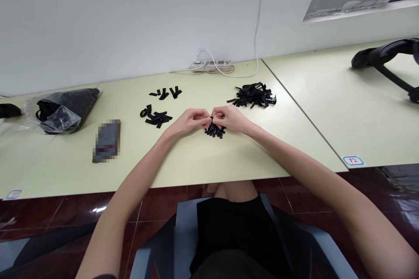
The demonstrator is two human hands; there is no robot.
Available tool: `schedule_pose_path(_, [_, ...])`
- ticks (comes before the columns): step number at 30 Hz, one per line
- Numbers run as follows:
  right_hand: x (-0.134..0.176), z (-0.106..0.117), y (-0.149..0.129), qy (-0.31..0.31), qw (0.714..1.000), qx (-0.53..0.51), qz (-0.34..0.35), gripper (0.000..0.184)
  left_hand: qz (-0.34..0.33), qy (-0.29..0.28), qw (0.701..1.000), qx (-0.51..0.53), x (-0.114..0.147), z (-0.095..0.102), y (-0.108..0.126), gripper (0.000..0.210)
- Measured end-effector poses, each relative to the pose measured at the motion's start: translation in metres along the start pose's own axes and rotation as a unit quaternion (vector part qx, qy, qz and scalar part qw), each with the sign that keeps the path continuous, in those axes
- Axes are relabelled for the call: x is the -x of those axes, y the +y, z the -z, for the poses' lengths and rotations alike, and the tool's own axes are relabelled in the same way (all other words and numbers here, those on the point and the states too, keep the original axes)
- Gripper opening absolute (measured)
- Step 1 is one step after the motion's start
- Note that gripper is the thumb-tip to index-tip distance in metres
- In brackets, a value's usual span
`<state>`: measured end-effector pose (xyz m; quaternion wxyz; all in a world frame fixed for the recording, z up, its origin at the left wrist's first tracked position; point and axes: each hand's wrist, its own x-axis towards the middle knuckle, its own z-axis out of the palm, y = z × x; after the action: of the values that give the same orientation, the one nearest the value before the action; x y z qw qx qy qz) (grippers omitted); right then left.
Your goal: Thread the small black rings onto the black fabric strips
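Observation:
Just above a small pile of black rings (215,131), my left hand (194,120) and my right hand (229,117) meet fingertip to fingertip. Both are closed in a pinch. A bit of black shows between the fingertips, too small and too covered to tell whether it is a ring or a strip. My fingers hide the far side of the ring pile. To the right and behind lies a heap of black fabric strips (255,95). Left of my left hand is a smaller group of black strips (159,118), with several separate pieces (164,93) behind it.
A blurred-out dark flat item (107,140) and a clear plastic bag with black material (67,111) lie on the left. A power strip (211,66) with a white cable (257,30) sits against the wall. A black frame-like object (386,59) stands far right.

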<state>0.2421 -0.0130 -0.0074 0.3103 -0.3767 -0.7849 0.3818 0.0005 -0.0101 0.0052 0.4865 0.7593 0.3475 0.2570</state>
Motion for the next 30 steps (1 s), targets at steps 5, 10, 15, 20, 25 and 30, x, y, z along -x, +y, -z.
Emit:
schedule_pose_path(5, [-0.002,-0.002,-0.005,0.025,1.0,-0.004,-0.004,0.019,-0.009,0.008,1.0,0.015,-0.001,0.002,0.0,0.041])
schedule_pose_path(10, [-0.003,0.004,-0.007,0.075,0.997,0.026,-0.005,0.028,-0.016,0.037,0.999,0.015,-0.003,0.002,0.0,0.046])
schedule_pose_path(15, [-0.002,0.018,-0.001,0.04,0.999,0.016,0.008,0.034,-0.011,0.106,0.994,0.001,-0.006,0.006,-0.006,0.045])
schedule_pose_path(20, [0.0,0.02,0.0,-0.057,0.998,0.002,0.014,0.026,0.004,0.139,0.99,-0.003,-0.008,0.009,-0.009,0.046])
schedule_pose_path(25, [-0.002,0.021,0.01,-0.058,0.998,0.022,-0.001,0.022,0.005,0.139,0.99,0.003,-0.008,0.008,-0.005,0.047])
schedule_pose_path(30, [-0.001,0.02,0.009,0.027,0.992,0.062,0.106,0.045,0.019,0.086,0.996,0.002,-0.004,0.006,0.002,0.044])
